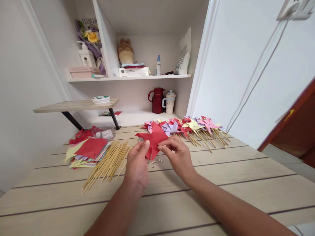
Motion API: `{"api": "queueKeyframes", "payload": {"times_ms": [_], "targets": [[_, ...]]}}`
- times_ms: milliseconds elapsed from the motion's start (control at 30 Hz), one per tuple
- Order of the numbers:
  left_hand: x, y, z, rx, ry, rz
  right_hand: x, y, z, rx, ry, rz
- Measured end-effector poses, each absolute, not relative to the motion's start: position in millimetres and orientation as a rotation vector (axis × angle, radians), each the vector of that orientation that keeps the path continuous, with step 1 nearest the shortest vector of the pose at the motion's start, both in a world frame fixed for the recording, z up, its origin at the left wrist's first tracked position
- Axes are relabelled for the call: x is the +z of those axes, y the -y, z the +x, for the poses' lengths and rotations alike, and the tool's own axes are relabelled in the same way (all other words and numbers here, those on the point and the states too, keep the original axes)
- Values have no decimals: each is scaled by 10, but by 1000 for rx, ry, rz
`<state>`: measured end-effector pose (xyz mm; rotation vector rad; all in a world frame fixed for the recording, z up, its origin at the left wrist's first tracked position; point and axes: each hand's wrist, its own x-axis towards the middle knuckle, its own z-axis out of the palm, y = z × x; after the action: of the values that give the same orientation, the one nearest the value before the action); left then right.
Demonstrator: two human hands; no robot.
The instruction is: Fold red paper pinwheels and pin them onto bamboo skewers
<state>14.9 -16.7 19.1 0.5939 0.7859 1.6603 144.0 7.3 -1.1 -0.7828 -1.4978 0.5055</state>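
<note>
Both my hands hold a red paper pinwheel above the table, its pointed blades spread out. My left hand is closed on its lower left side, thumb pressed on the paper. My right hand pinches the right blade between thumb and fingertips. No stick shows on this pinwheel. Several small metal fasteners lie on the table just below it. To the left, thin wooden sticks are spread in a loose pile beside a stack of coloured paper squares.
Finished pinwheels on sticks lie in a heap at the back right. A small raised shelf stands at the back left. Behind the table are a red jug, a pale cup and a wall shelf with several items.
</note>
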Motion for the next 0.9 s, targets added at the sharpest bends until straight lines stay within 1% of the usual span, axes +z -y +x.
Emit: {"api": "queueKeyframes", "payload": {"times_ms": [100, 267, 433, 633, 900], "targets": [[242, 163, 110, 1646, -750, 534, -10, -72, 1460, 468, 1532, -780], [342, 135, -17, 1627, -704, 432, -27, -44, 1470, 302, 1716, -654], [343, 138, -10, 1552, -638, 450, -70, -15, 1410, 202, 1805, -604], [229, 165, 93, 1438, -604, 496, -67, -7, 1432, 215, 1691, -680], [193, 145, 100, 1495, -609, 567, -25, -5, 1431, 308, 1603, -728]]}}
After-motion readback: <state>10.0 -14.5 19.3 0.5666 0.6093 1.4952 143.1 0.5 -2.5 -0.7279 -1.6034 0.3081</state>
